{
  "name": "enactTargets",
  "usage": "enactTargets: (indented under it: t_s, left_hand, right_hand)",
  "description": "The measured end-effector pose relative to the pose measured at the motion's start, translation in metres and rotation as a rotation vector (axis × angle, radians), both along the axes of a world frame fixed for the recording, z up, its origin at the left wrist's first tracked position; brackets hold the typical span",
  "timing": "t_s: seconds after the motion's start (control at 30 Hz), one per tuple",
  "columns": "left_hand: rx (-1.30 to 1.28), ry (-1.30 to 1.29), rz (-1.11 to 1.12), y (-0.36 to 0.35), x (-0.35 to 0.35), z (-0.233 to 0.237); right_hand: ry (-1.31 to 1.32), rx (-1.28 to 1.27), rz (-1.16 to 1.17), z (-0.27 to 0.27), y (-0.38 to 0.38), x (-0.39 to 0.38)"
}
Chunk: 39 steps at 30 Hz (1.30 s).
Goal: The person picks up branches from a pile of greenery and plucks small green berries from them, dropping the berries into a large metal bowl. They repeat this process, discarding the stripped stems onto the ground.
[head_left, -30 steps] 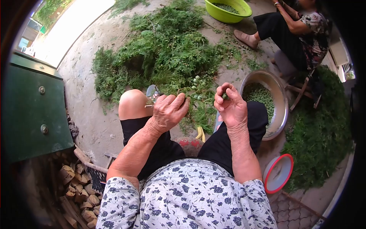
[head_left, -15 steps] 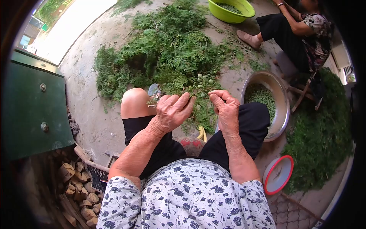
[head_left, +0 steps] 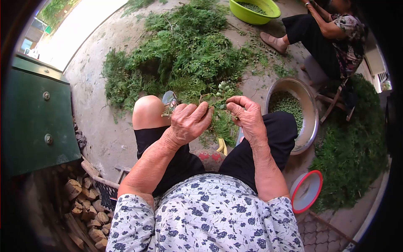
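Observation:
My left hand is closed around an evergreen sprig, its stem ends sticking out to the left and its leafy part reaching right with pale green cones on it. Thumb and forefinger of my right hand pinch at the sprig's right part; whether a single cone is between them cannot be made out. Beyond both hands lies a large pile of cut evergreen branches. Close to my right knee stands a metal basin holding many small green cones.
At the top is a lime-green basin with cones. Another person sits at upper right. A red-rimmed white bowl and more evergreen branches lie right. Left are a green metal box and chopped firewood.
My right hand has shifted slightly left and its fingers have come to the sprig, closer to my left hand. The left hand keeps hold of the sprig, almost unmoved.

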<state>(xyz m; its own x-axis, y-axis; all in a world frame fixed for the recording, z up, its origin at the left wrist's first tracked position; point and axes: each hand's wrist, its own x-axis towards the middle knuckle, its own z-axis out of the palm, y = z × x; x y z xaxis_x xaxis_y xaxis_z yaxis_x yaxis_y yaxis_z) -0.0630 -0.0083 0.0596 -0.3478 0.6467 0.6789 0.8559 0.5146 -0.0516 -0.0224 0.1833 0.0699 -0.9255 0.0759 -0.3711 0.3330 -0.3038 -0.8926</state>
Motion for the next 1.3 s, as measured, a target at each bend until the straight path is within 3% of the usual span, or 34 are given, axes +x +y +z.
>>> enactTargets:
  t_s: [0.27,0.33,0.43,0.5,0.57,0.63,0.7,0.77,0.87,0.97,1.03,1.07,1.17,1.27,1.3]
  left_hand:
    - [0.014,-0.035,-0.006,0.005,0.0,-0.002]
    - [0.041,-0.054,-0.007,0.006,-0.001,-0.002]
    - [0.056,-0.106,0.017,0.001,-0.003,-0.006]
    - [0.13,-0.142,0.057,-0.002,-0.005,-0.004]
    - [0.212,-0.191,0.076,-0.002,-0.007,-0.008]
    - [0.335,-0.26,0.075,-0.003,-0.011,-0.013]
    - [0.401,-0.319,0.08,-0.005,-0.012,-0.015]
    - [0.439,-0.388,0.08,-0.004,-0.012,-0.01]
    - [0.37,-0.314,0.064,-0.004,-0.011,-0.007]
    - [0.244,-0.234,0.021,-0.002,-0.005,0.001]
    - [0.146,-0.175,-0.011,0.002,0.0,0.009]
    - [0.125,-0.124,-0.005,0.004,0.0,0.008]
    - [0.078,-0.115,-0.022,0.004,0.003,0.007]
    - [0.059,-0.077,-0.025,0.002,0.004,0.005]
    - [0.056,-0.057,-0.033,0.001,0.004,0.004]
  right_hand:
    - [0.146,0.286,0.056,-0.016,-0.008,0.002]
    - [0.417,0.647,-0.241,-0.015,-0.011,0.007]
    - [0.351,0.297,-0.544,-0.001,0.029,0.014]
    - [0.437,0.284,-0.676,0.002,0.072,0.017]
    - [0.36,0.392,-0.787,-0.003,0.118,0.031]
    - [0.151,0.694,-0.896,-0.022,0.174,0.048]
    - [-0.061,1.3,-0.809,-0.035,0.215,0.067]
    - [-0.183,1.486,-0.819,-0.032,0.224,0.074]
    - [-0.08,1.5,-0.854,-0.018,0.215,0.072]
    - [0.301,0.691,-0.853,0.014,0.142,0.039]
    - [0.421,0.359,-0.565,0.029,0.088,0.025]
    - [0.359,0.275,-0.396,0.036,0.066,0.022]
    - [0.148,0.301,-0.059,0.027,0.025,0.014]
    - [0.091,0.384,0.036,0.016,0.009,0.005]
    - [0.197,0.485,0.056,0.01,0.007,0.004]
